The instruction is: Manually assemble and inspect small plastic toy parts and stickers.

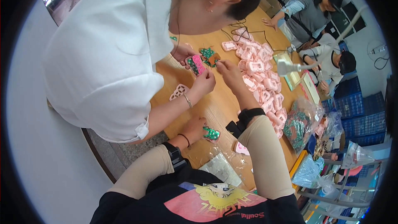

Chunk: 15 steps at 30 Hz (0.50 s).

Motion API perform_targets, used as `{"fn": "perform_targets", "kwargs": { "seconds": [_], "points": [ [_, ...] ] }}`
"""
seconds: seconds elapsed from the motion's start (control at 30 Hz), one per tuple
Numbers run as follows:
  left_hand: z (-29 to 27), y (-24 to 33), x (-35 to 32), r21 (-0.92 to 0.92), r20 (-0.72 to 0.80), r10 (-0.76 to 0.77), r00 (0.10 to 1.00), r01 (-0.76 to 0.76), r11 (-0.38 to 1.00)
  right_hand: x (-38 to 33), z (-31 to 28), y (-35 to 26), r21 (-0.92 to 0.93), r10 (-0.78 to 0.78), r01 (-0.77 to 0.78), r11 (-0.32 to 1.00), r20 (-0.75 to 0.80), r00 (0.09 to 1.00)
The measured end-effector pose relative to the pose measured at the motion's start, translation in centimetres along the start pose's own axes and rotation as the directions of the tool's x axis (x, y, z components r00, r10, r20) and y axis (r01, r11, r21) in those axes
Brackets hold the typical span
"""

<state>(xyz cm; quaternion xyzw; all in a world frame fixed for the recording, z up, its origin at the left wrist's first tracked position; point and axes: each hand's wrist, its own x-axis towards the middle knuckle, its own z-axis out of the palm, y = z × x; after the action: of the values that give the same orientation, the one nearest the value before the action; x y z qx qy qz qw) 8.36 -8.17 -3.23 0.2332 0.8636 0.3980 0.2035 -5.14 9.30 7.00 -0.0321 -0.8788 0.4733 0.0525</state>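
Observation:
My left hand (195, 131) rests low on the wooden table, its fingers closed at the left edge of a green circuit board (212, 133) that sits in a pale pink shell. My right hand (230, 73) reaches forward across the table. Its fingertips are pinched at the edge of a brown-faced circuit board (213, 60), beside a few green circuit boards (206, 52). Just left of these, a co-worker's hands (203, 83) hold a bright pink perforated piece (198, 64) against a green board.
A large heap of pale pink plastic shells (259, 68) covers the table's right side. Nearby stands a clear bag of circuit boards (300, 126). A pink frame with holes (179, 92) lies by the co-worker's arm. The white-shirted co-worker (107, 54) leans in closely. Two people sit at the far right.

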Motion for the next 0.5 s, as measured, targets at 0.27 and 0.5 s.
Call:
{"fn": "perform_targets", "kwargs": {
  "seconds": [0.27,0.5],
  "points": [
    [0.0,-0.8,-0.5,0.082,-0.030,0.077,0.997,-0.075,0.994,3.5,4.5,-5.4,-0.403,0.007,0.070,0.912,0.186,0.982],
    [0.4,-1.0,-0.4,-0.004,-0.065,0.086,0.994,-0.086,0.996,3.2,6.0,-4.0,-0.611,0.022,-0.007,0.792,0.017,1.000]
  ]
}}
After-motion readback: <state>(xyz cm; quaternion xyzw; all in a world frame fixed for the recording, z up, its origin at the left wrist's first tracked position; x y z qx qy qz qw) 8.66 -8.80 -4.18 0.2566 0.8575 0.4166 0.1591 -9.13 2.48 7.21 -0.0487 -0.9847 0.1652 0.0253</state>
